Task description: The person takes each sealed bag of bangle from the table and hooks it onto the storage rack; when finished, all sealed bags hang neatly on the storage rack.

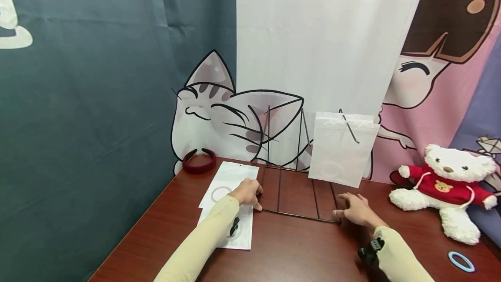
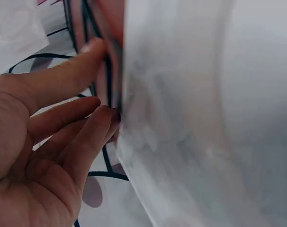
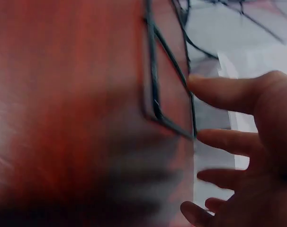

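A dark wire display rack [image 1: 297,216] stands on the brown table, with upright wires and hooks at its back. My left hand [image 1: 245,193] is at the rack's left front corner; in the left wrist view its thumb [image 2: 86,61] and fingertips lie along the wire, spread apart from each other. At the right front corner is my right hand [image 1: 354,209], its fingers [image 3: 224,139] loosely spread and the thumb tip right by the wire. White zip bags [image 1: 340,160] hang from the right hook, a ring shape showing through. More white bags [image 1: 231,173] lie partly under my left arm.
A dark red headband [image 1: 199,168] sits at the table's back left corner. To the right, a white teddy bear [image 1: 450,190] in a red hoodie sits by the edge, a light blue ring [image 1: 462,261] in front of it. Printed curtains [image 1: 313,34] hang behind.
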A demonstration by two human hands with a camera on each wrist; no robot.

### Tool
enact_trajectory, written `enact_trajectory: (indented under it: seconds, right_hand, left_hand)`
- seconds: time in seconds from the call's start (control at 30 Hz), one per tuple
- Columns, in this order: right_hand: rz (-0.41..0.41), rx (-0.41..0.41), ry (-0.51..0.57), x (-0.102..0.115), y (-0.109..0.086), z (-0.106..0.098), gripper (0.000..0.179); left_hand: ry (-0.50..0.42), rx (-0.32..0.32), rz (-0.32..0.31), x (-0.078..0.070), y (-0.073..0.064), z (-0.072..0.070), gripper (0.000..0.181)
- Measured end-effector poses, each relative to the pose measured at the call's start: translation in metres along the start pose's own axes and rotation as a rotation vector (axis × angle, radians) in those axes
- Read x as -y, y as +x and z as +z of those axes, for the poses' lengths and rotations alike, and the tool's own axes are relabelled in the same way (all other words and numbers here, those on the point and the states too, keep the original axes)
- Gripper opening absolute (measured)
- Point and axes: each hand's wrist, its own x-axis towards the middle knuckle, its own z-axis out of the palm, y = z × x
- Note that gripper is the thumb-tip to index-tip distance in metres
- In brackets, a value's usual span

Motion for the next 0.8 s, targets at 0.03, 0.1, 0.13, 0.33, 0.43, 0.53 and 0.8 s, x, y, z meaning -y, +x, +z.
enact_trajectory:
  seconds: [0.03,0.1,0.13,0.33,0.43,0.53,0.8]
  right_hand:
    - [-0.02,0.009,-0.014,0.004,-0.001,0.003,0.067]
    - [-0.035,0.027,-0.034,0.01,-0.004,0.007,0.073]
    - [-0.028,0.035,-0.035,0.013,-0.004,0.009,0.074]
    - [0.028,0.072,-0.037,0.021,-0.006,0.017,0.074]
    - [0.029,0.091,-0.028,0.02,-0.005,0.017,0.073]
    - [0.019,0.105,-0.025,0.019,-0.005,0.015,0.073]
    - [0.025,0.12,-0.017,0.017,-0.004,0.01,0.072]
  left_hand:
    - [-0.003,-0.009,0.019,0.001,0.0,-0.002,0.05]
    - [-0.021,-0.055,0.047,0.005,-0.001,-0.005,0.045]
    - [-0.029,-0.091,0.057,0.009,-0.001,-0.008,0.04]
    - [-0.195,-0.342,-0.059,0.048,-0.007,-0.026,0.017]
    - [-0.224,-0.402,-0.162,0.069,-0.011,-0.037,0.021]
    - [-0.203,-0.374,-0.263,0.085,-0.016,-0.045,0.034]
    - [-0.161,-0.174,-0.377,0.104,-0.021,-0.043,0.074]
